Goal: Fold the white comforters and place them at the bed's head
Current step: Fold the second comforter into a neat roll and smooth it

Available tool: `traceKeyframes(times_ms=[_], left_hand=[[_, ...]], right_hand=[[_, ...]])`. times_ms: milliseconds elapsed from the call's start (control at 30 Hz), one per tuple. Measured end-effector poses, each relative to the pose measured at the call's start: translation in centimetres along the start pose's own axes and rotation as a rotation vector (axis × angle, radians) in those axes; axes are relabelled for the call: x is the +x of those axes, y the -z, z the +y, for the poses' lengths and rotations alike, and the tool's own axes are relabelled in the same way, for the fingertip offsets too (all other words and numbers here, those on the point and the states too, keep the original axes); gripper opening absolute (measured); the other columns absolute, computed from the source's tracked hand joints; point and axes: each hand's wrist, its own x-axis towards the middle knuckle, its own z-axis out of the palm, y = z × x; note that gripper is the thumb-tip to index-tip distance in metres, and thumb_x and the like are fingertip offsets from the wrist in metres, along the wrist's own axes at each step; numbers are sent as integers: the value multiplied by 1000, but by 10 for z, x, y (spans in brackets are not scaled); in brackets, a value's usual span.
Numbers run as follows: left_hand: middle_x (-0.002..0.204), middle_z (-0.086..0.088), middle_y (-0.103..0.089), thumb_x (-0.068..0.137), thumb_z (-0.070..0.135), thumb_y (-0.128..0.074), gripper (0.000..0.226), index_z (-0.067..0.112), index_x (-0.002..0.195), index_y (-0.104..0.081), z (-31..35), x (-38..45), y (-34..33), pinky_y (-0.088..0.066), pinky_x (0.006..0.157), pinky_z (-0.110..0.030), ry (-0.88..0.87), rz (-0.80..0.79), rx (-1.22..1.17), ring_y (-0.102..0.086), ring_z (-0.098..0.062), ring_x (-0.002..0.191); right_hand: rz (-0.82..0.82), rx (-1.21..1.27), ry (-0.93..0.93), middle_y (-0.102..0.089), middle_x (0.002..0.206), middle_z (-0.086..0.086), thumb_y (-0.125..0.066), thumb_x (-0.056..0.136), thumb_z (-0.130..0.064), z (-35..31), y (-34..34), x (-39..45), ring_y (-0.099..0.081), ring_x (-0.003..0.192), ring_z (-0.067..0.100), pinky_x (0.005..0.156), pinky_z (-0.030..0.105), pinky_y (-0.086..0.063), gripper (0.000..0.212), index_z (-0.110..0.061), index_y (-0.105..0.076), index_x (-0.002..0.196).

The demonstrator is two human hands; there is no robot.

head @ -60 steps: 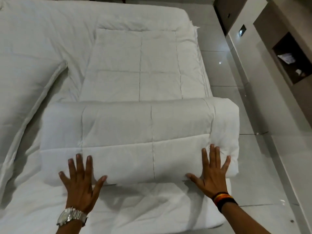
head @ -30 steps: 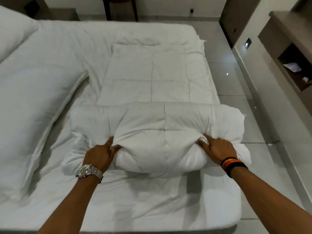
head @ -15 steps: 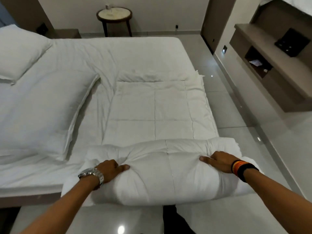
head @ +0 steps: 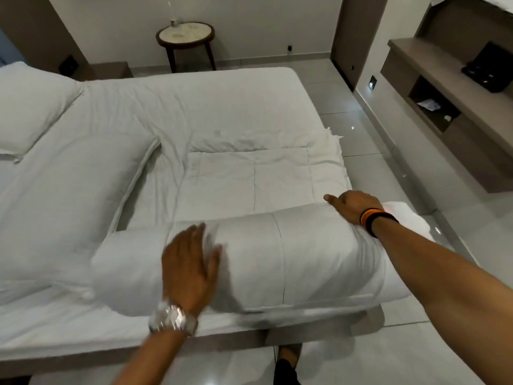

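Observation:
A white quilted comforter lies on the bed (head: pixel 222 95), its near part rolled into a thick bundle (head: pixel 291 259) along the bed's near edge and its far part (head: pixel 249 182) still flat. My left hand (head: pixel 188 268), blurred, is on the left half of the roll with fingers spread and nothing in it. On the roll's far right top rests my right hand (head: pixel 354 208), its fingers hidden over the far side. Another white comforter (head: pixel 69 195) lies spread at the left, beside a pillow (head: pixel 30 104).
A round side table (head: pixel 185 34) stands beyond the bed. A wall shelf unit (head: pixel 449 107) with a black box (head: pixel 488 68) runs along the right. Glossy tiled floor (head: pixel 374 140) lies between it and the bed. My foot (head: pixel 287 365) is at the bed's edge.
Both hands gripped the roll and drew it back toward the bed's near edge. My left hand has now let go and spread open; my right hand has slid to the roll's far top.

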Motion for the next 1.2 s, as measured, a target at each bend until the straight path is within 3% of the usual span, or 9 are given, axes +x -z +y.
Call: traceKeyframes(times_ms=[100,200,367,433,533,667,833,1067,1200], left_hand=[[173,-18,-12,99,64,-33,81,17,165,-23,38,-25,-44,-3,127,-59,-79,-109,21,-10,-38,160],[174,-16,-3,99,65,-32,81,19,165,-19,26,21,-97,-6,124,-67,2,-154,97,-2,-37,161],[174,-10,-9,101,70,-14,78,28,166,-14,2,115,-158,-6,124,-66,55,-352,185,-7,-33,161],[174,-8,-9,98,74,-4,81,32,166,-9,-6,151,-170,0,125,-64,105,-394,178,-5,-32,161],[175,-5,-9,94,75,1,84,34,166,-9,-9,195,-172,3,126,-60,143,-440,154,-4,-29,161],[173,-5,-19,100,68,-14,77,28,165,-24,-2,180,-154,1,128,-55,137,-281,146,-10,-31,161],[175,-5,-11,103,61,-24,71,29,166,-17,-24,128,-165,-1,129,-56,44,-287,179,-4,-30,161],[175,-2,0,93,72,16,84,33,166,0,-48,170,-225,10,128,-47,-17,-508,222,4,-22,161],[174,-6,-16,100,70,-1,78,31,166,-18,-47,146,-186,1,128,-52,3,-391,137,-7,-28,161]], right_hand=[[126,74,-27,-75,105,12,-26,103,-74,-2,8,59,-64,95,33,83,39,-45,75,-14,-72,97],[324,234,39,-76,113,12,-36,103,-72,-7,11,76,-66,113,35,102,43,-41,70,-16,-73,124],[652,197,240,-60,148,11,-40,104,-61,-5,-16,10,-51,141,31,129,54,-10,61,-21,-63,143],[625,122,219,-42,165,12,-41,101,-63,5,-50,-4,-35,155,34,127,60,0,67,-25,-50,155],[410,34,133,-8,178,6,-27,99,-76,27,-96,31,-5,165,31,120,76,0,79,-39,-18,168],[244,42,12,5,178,-6,-8,93,-86,43,-110,99,11,164,22,118,82,-1,82,-49,0,166],[251,88,-40,10,177,-12,-10,92,-88,46,-124,105,12,164,23,117,83,-7,82,-53,9,164],[278,135,-104,9,177,-10,-11,90,-89,42,-130,92,11,163,23,119,80,-6,85,-51,7,164],[421,123,11,0,179,4,-22,95,-82,34,-135,45,3,165,26,122,75,1,92,-31,-7,170]])
